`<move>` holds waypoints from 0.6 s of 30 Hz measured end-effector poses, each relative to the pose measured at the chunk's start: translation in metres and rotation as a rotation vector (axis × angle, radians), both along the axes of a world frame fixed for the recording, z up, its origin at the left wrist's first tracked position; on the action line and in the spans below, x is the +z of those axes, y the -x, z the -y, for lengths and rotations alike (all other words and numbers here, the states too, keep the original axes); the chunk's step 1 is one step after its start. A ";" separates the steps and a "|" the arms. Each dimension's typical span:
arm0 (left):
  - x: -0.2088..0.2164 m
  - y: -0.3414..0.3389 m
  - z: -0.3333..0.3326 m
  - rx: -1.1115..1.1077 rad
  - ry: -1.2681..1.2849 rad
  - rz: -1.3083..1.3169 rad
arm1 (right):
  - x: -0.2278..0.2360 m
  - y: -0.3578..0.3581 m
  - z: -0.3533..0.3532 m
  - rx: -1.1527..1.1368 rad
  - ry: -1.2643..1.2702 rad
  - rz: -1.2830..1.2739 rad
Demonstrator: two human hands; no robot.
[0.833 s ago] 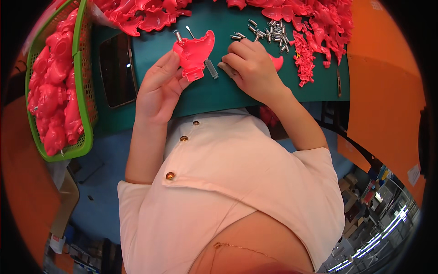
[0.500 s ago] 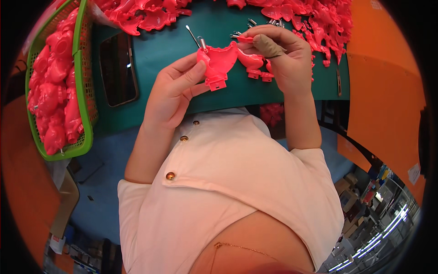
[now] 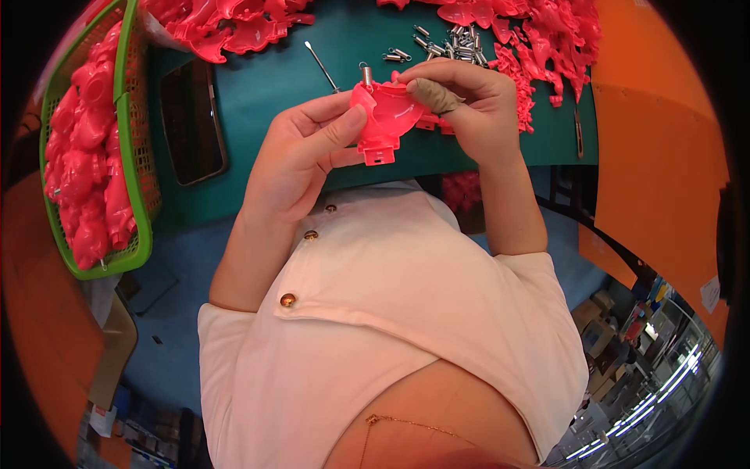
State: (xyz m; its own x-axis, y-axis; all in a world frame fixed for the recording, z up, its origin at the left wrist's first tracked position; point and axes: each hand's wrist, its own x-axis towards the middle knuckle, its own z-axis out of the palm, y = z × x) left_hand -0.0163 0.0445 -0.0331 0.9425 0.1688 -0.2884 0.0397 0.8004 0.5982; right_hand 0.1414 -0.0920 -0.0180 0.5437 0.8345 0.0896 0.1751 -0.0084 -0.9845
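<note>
My left hand (image 3: 312, 144) grips a hollow pink plastic shell half (image 3: 394, 117) between thumb and fingers, its open side facing up. A metal coil spring (image 3: 366, 76) stands up from the shell's upper left edge. At the upper right rim my right hand (image 3: 473, 102) is closed in a pinch, with a tan cover (image 3: 435, 95) on its thumb. The small pink plastic piece in that pinch is mostly hidden by the fingers and meets the shell's rim. Behind the shell, a thin metal-shafted tool (image 3: 321, 66) lies on the green table mat (image 3: 266, 82).
Loose springs (image 3: 462, 47) lie beyond my right hand. Pink parts are heaped along the far side (image 3: 242, 31) and far right (image 3: 547, 47). A green basket (image 3: 129, 156) of pink pieces stands left, beside a dark phone (image 3: 193, 121). A slim metal tool (image 3: 579, 133) lies at the right edge.
My right hand has moved left and down, bringing the small pink piece to the shell's rim. The shell has shifted slightly right and down, and more loose springs are uncovered.
</note>
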 end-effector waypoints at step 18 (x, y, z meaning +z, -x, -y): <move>0.012 -0.010 0.013 -0.023 -0.273 -0.073 | 0.013 -0.024 0.005 0.379 0.158 0.268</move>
State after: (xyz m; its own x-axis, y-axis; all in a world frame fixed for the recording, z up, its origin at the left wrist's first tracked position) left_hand -0.0063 0.0313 -0.0213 0.9253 0.2288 -0.3025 0.1066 0.6085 0.7864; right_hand 0.1653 -0.0968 -0.0048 0.1739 0.9839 0.0408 0.4417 -0.0409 -0.8962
